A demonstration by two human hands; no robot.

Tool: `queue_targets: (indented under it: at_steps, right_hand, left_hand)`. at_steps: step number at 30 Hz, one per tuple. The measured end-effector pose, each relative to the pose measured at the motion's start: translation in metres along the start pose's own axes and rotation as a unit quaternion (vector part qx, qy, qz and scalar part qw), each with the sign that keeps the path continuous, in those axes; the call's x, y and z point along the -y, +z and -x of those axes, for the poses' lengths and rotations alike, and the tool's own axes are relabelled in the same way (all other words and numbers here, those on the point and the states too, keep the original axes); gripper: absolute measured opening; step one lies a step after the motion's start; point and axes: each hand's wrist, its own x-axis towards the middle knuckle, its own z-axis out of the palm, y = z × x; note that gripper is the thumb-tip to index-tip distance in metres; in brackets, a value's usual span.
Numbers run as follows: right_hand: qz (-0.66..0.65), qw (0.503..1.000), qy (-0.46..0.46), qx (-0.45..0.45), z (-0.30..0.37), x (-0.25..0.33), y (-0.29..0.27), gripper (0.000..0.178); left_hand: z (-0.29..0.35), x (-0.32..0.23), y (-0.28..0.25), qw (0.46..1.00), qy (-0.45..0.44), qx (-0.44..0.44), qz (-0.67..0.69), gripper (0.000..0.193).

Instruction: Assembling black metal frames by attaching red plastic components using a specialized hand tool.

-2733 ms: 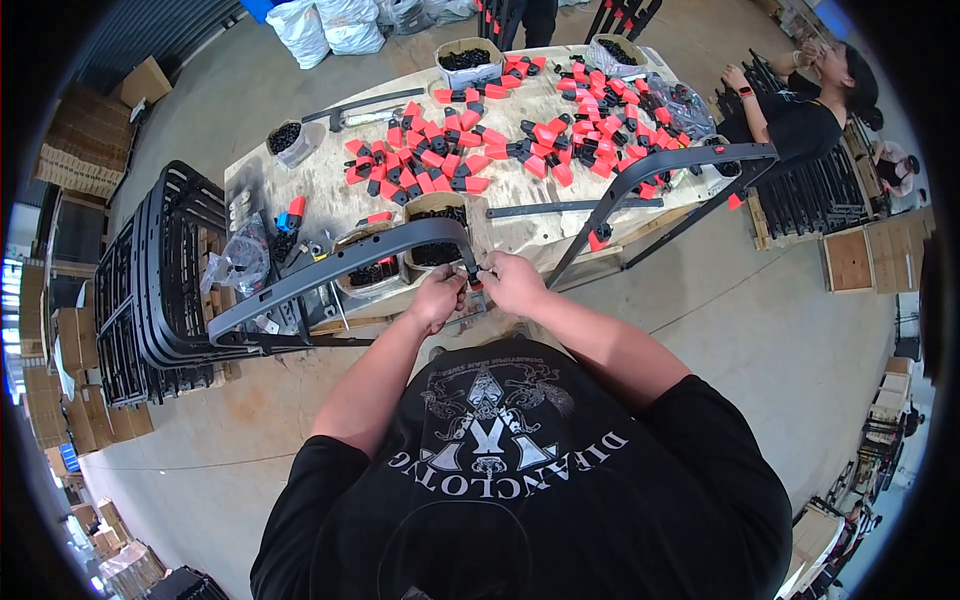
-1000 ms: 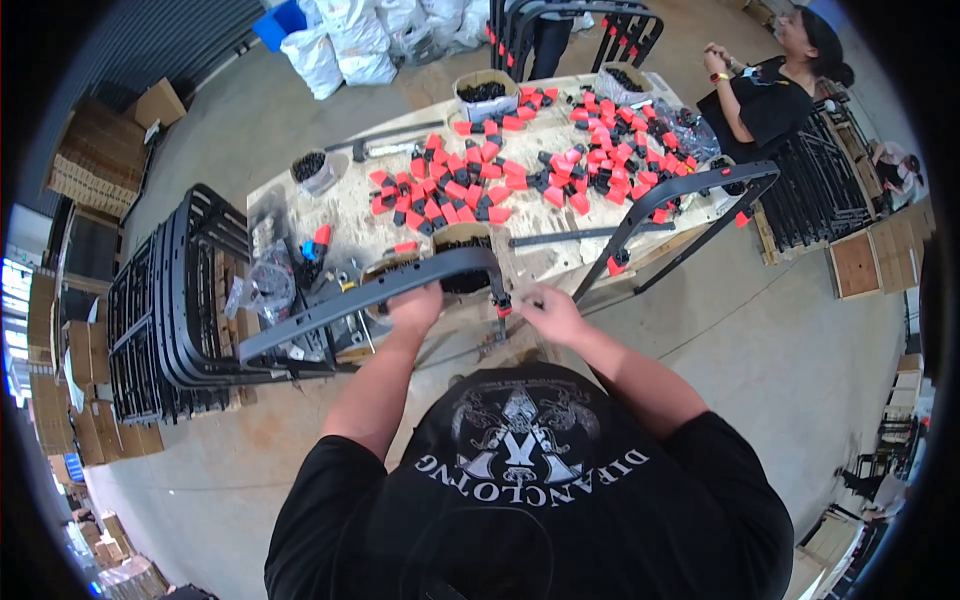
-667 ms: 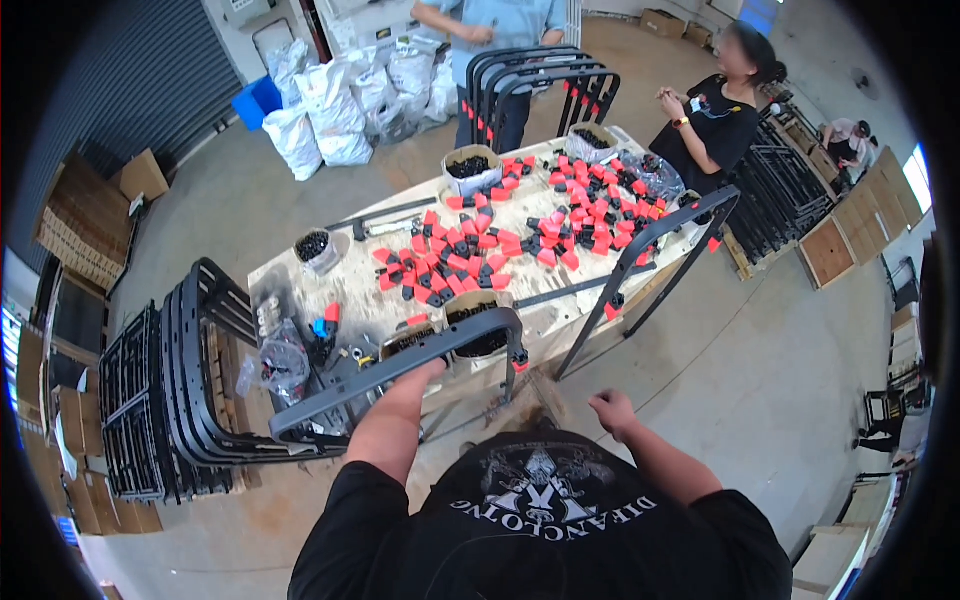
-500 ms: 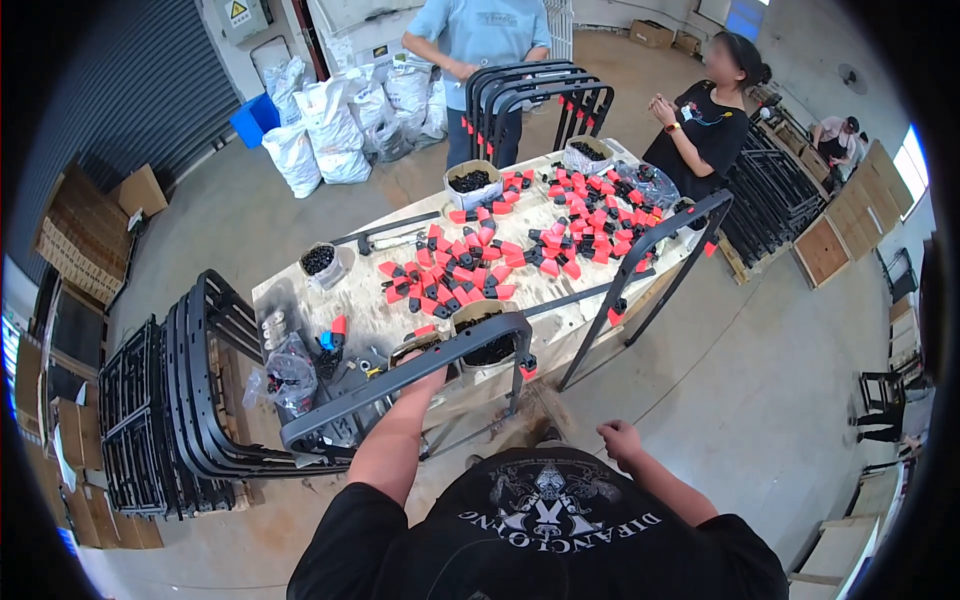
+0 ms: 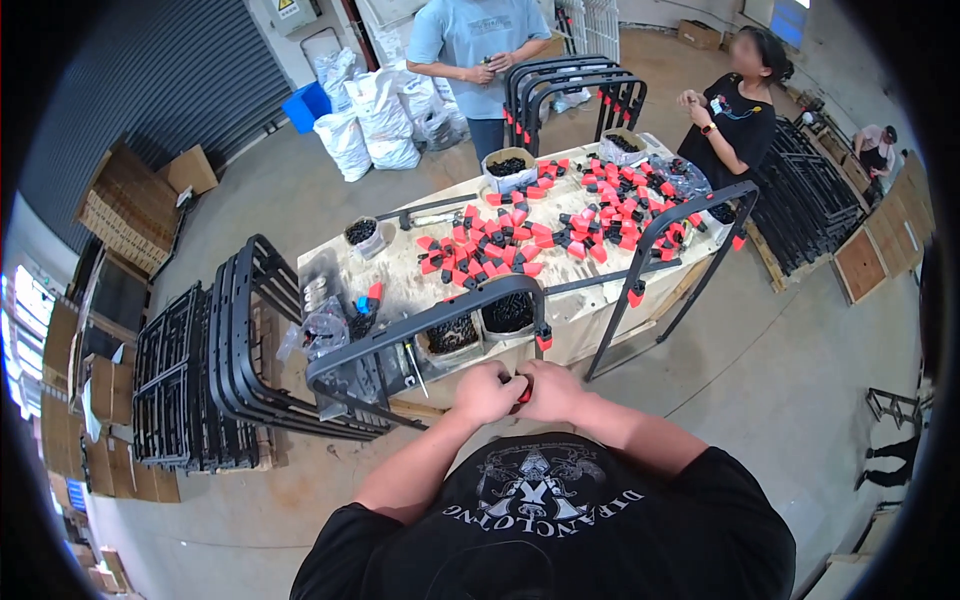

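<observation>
Just in front of my chest, my left hand (image 5: pixel 486 394) and my right hand (image 5: pixel 553 392) meet with their fingers closed. Between them is a small red and black plastic piece (image 5: pixel 522 396), mostly covered by fingers and thumbs. Beyond my hands, a black bent-tube frame (image 5: pixel 425 322) leans along the near side of the table, with a red and black fitting (image 5: pixel 544 340) at its end. Two boxes of small black parts (image 5: pixel 455 337) stand behind that tube. Many loose red and black fittings (image 5: pixel 485 245) are heaped across the wooden table (image 5: pixel 400 270).
A second black frame (image 5: pixel 640 262) stands at the table's right. Stacked frames (image 5: pixel 225 340) fill the floor at left. Across the table, one person in light blue (image 5: pixel 478 50) and another in black (image 5: pixel 735 120) handle small things. White sacks (image 5: pixel 385 120) sit behind.
My left hand has come out of the near box and back toward my chest. My right hand has moved in from the right to meet it around the piece. The view has shifted.
</observation>
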Motion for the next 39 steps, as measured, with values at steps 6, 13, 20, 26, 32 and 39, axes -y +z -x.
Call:
queue_targets:
  at_steps: [6, 13, 20, 26, 32, 39]
  right_hand:
    - [-0.526, 0.813, 0.202, 0.150, 0.017, -0.044, 0.069, 0.024]
    - [-0.804, 0.519, 0.219, 0.192, 0.018, -0.009, 0.067, 0.035]
    - [-0.824, 0.486, 0.214, 0.198, -0.005, 0.049, 0.116, 0.040]
    - [-0.786, 0.533, 0.242, 0.202, -0.046, 0.133, 0.178, 0.041]
    - [-0.730, 0.606, 0.296, 0.115, -0.057, 0.145, 0.257, 0.029]
    - [-0.584, 0.715, 0.349, 0.159, -0.091, 0.176, 0.287, 0.020]
  left_hand:
    - [0.033, 0.005, 0.009, 0.972, -0.049, 0.041, 0.225, 0.029]
    - [0.067, 0.024, 0.009, 0.953, 0.287, -0.060, -0.081, 0.031]
    - [0.079, 0.093, -0.037, 0.962, 0.255, 0.021, -0.092, 0.027]
    - [0.098, 0.175, -0.089, 0.965, 0.232, -0.007, -0.123, 0.020]
    - [0.119, 0.254, -0.121, 0.975, 0.216, -0.016, 0.044, 0.018]
    - [0.130, 0.329, -0.119, 0.988, 0.043, -0.012, 0.146, 0.015]
